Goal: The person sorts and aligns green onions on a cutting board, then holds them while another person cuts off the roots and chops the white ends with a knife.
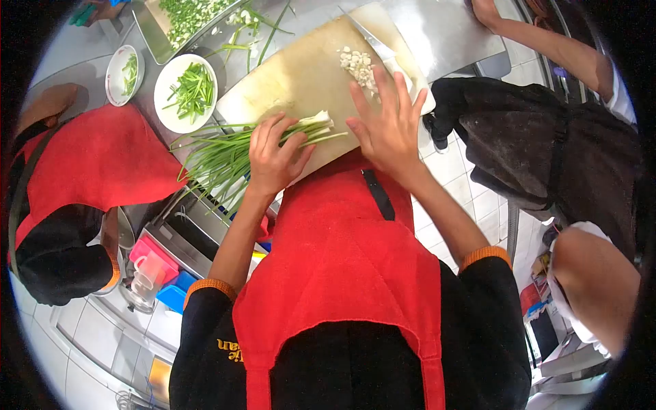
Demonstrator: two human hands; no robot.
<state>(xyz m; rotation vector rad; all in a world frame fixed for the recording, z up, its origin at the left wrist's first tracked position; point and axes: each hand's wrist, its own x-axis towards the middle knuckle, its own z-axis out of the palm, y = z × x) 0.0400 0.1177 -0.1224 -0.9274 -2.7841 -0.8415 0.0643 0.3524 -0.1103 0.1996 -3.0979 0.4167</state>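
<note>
A bunch of spring onions [222, 156] lies across the near left of the cutting board [287, 75], white ends to the right, green tops over the board's edge. My left hand [275, 154] is closed over the bunch near its white ends. Fingers spread, my right hand [391, 126] hovers at the right part of the board and holds nothing. Just beyond its fingertips sits a small heap of chopped white pieces [359, 67], perhaps garlic. A knife [372, 37] lies along the board's right side, its pale handle partly behind my right fingers.
Left of the board stand a white bowl of cut green stalks [161, 102] and a smaller bowl [113, 80]. Behind them is a metal tray [154, 41] of chopped greens. One person in a red apron [102, 160] is at left, another in a dark apron [526, 140] at right.
</note>
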